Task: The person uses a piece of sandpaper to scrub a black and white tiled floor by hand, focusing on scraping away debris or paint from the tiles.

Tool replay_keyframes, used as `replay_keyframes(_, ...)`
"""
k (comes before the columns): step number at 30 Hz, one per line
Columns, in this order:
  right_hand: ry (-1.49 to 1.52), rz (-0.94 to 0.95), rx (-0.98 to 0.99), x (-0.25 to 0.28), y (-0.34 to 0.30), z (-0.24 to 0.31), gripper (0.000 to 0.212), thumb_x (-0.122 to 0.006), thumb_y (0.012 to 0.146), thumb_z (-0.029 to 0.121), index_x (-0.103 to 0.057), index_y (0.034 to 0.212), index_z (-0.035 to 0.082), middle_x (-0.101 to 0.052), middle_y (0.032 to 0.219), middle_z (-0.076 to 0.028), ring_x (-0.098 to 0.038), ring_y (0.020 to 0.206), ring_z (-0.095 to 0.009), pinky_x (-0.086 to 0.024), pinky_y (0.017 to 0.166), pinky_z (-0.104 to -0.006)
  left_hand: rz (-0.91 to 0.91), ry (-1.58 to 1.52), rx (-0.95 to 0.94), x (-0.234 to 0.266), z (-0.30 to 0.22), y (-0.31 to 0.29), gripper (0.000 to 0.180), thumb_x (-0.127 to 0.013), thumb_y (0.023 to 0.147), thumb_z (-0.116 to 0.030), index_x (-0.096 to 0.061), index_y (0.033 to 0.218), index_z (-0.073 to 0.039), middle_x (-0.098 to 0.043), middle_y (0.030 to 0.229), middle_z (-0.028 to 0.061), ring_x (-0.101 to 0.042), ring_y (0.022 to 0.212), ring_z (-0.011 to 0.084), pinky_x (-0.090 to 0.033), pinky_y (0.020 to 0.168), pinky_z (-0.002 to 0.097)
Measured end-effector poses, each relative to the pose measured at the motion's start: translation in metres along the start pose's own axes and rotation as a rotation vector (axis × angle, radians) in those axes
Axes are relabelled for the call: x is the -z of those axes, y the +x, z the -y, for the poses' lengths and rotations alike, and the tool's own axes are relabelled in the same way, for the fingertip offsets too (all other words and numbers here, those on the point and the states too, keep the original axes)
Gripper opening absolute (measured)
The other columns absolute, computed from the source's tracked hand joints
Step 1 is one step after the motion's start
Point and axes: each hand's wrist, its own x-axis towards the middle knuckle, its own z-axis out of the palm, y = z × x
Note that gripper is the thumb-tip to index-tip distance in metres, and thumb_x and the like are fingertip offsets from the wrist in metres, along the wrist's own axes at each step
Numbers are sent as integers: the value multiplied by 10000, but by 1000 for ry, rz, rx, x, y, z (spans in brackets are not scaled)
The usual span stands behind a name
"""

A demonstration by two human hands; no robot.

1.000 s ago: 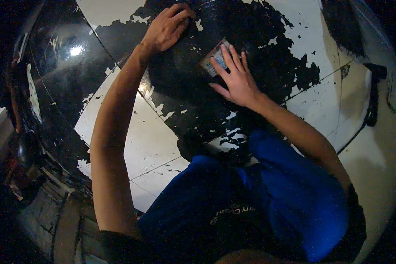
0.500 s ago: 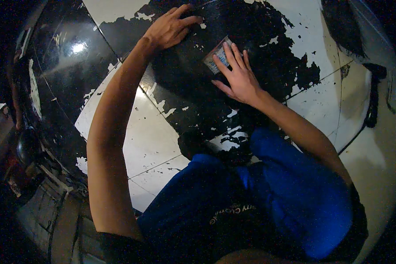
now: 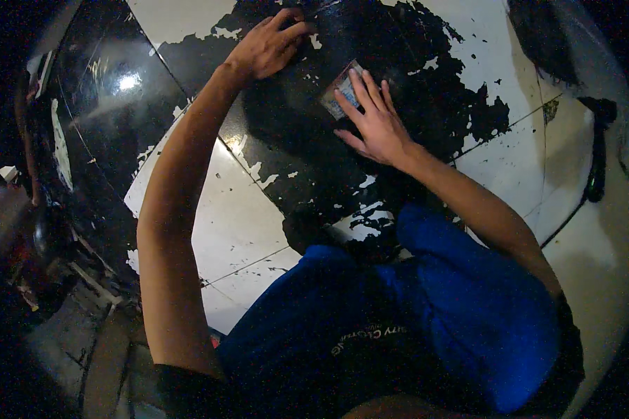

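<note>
My right hand lies palm down with its fingers stretched out over a small flat printed rectangle, grey with a reddish edge. This piece rests on the black, patchy surface; its right part is hidden under my fingers. Farther up and to the left, my left hand rests on the same black area, fingers bent and somewhat apart, with nothing visible in them. Both forearms are bare, and my knees in blue cloth are bent below.
White tiles with dark joints show through where the black layer ends raggedly. A dark object with a rod lies at the right. Dim clutter, hard to make out, stands at the left edge. Light glares off the dark glossy floor.
My right hand and the printed piece have shifted very slightly left and down. My left hand has drawn back slightly to the left. The view has tilted a little.
</note>
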Motion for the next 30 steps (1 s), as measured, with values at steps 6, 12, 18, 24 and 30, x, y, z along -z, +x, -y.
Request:
replay_keyframes(6, 9, -17, 7, 2, 2, 1, 716, -704, 945, 399, -456, 1527, 64, -178, 1667, -307, -202, 1526, -524, -233, 1185, -699, 42, 138, -143, 9, 1, -9, 594, -612, 934, -107, -541, 1497, -281, -494, 1463, 168, -571, 1215, 406, -479, 1081, 469)
replay_keyframes(12, 5, -10, 12, 0, 2, -2, 696, -676, 948, 435, -487, 1510, 69, -182, 1661, -314, -163, 1541, -510, -210, 1194, -705, 94, 103, -170, 13, 3, -8, 607, -635, 914, -87, -554, 1491, -257, -497, 1482, 167, -580, 1198, 393, -496, 1064, 457)
replay_keyframes(18, 19, -12, 25, 0, 1, -4, 692, -685, 941, 440, -503, 1495, 67, -187, 1660, -314, -147, 1550, -502, -187, 1202, -703, 85, 82, -201, 14, 11, -10, 551, -643, 926, -113, -577, 1461, -225, -495, 1479, 164, -593, 1208, 385, -506, 1059, 454)
replay_keyframes(24, 36, 8, 23, 5, 2, -4, 696, -710, 938, 400, -486, 1506, 65, -195, 1665, -304, -174, 1543, -504, -191, 1203, -690, 46, 87, -255, 12, 10, 1, 377, -647, 976, -181, -643, 1353, -190, -564, 1379, 134, -614, 1210, 350, -529, 1032, 439)
replay_keyframes(30, 71, 0, 16, 4, 2, -5, 696, -722, 936, 378, -481, 1510, 67, -195, 1667, -301, -176, 1544, -504, -187, 1207, -681, 90, 44, -116, 12, 1, 15, 252, -668, 968, -287, -708, 1186, -166, -616, 1288, 69, -662, 1118, 322, -553, 976, 411)
